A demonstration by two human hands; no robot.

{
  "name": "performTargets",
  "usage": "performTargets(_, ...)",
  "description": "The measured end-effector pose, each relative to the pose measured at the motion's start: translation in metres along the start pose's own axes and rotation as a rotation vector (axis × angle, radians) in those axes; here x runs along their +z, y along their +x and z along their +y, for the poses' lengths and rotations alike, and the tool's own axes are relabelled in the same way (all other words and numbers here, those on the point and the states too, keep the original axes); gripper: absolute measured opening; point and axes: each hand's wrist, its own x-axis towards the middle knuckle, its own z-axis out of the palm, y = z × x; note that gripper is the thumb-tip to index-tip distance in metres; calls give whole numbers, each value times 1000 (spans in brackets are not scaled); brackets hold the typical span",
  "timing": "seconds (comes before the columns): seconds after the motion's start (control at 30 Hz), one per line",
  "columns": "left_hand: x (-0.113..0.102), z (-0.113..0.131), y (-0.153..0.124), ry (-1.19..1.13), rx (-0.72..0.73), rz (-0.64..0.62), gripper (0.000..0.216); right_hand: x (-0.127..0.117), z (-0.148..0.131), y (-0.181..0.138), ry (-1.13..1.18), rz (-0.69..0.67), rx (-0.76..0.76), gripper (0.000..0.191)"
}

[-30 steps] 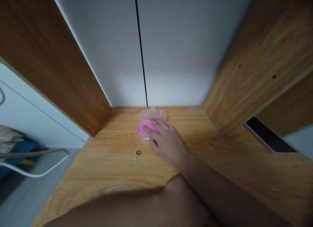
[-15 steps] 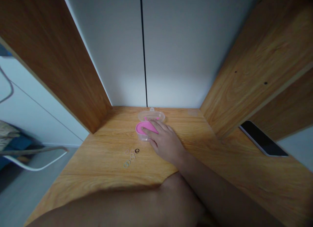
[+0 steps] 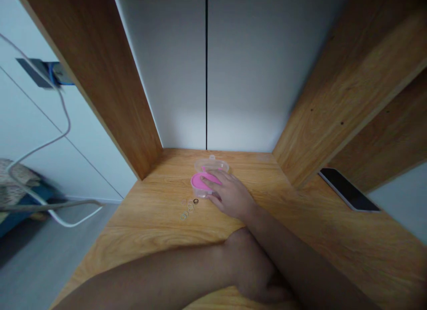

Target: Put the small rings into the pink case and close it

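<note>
My right hand (image 3: pixel 230 193) reaches forward over the wooden desk (image 3: pixel 150 230), fingers lying on a small pink case (image 3: pixel 199 182) whose clear lid (image 3: pixel 212 165) is hinged open behind it. The fingers curl loosely over the case's right side. Several small elastic rings (image 3: pixel 188 207), one of them black, lie on the desk just left of the hand. My left forearm lies across the near edge of the desk, and my left hand (image 3: pixel 258 279) rests under the right forearm, its fingers mostly hidden.
Wooden side panels (image 3: pixel 110 78) wall the desk in on the left and right, with a white back panel (image 3: pixel 207 78) behind. A dark phone (image 3: pixel 348 195) lies at the right. A white cable (image 3: pixel 50 141) and a chair (image 3: pixel 50 207) are off the desk to the left.
The view has tilted up and shifted, so the case and hand look smaller and farther. My left hand has come into view under the right forearm. The right hand stays on the pink case.
</note>
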Motion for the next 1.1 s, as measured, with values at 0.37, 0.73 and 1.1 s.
performTargets(0.37, 26, -6, 2, 281, 30, 165, 31, -10, 25, -18, 70, 26, -20, 62)
performTargets(0.73, -58, -47, -88, 368, -666, 762, 25, -1, 37, -44, 236, 387, 143, 75)
performTargets(1.1, -62, -56, -128, 295, -803, 479, 62, 9, 48, -40, 192, 189, 123, 86)
